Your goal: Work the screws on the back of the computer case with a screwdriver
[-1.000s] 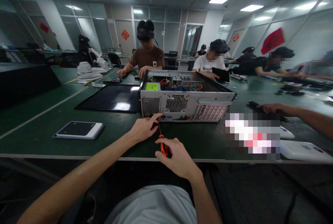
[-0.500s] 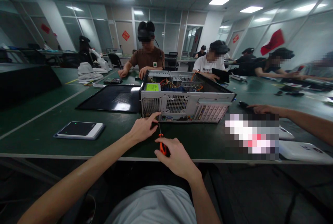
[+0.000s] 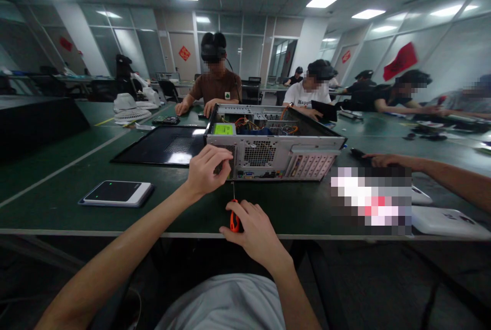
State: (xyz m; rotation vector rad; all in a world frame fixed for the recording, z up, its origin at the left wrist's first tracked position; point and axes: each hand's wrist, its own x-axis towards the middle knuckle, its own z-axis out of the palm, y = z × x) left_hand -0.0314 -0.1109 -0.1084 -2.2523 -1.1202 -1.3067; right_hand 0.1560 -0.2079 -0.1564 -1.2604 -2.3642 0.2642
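Observation:
An opened desktop computer case (image 3: 284,153) lies on the table, its rear panel with vents, ports and slot covers facing me. My left hand (image 3: 209,169) is in front of that panel's left end. Its fingers are curled and its thumb and forefinger are drawn together; anything between them is too small to make out. My right hand (image 3: 257,230) is wrapped round the orange and black handle of a screwdriver (image 3: 234,221). The thin shaft points forward, with its tip just short of the lower left corner of the case. Inside the case are wires and a power supply with a green label (image 3: 224,129).
Left of the case lies a black side panel (image 3: 161,146). A white and black device (image 3: 117,192) sits nearer on the left. Rightward are a blurred-out patch, a white device (image 3: 447,221) and another person's hand (image 3: 387,160). Co-workers sit opposite, near a white fan (image 3: 132,115).
My left hand has risen and moved slightly left, away from the screwdriver tip. My right hand has drawn the screwdriver slightly back and left.

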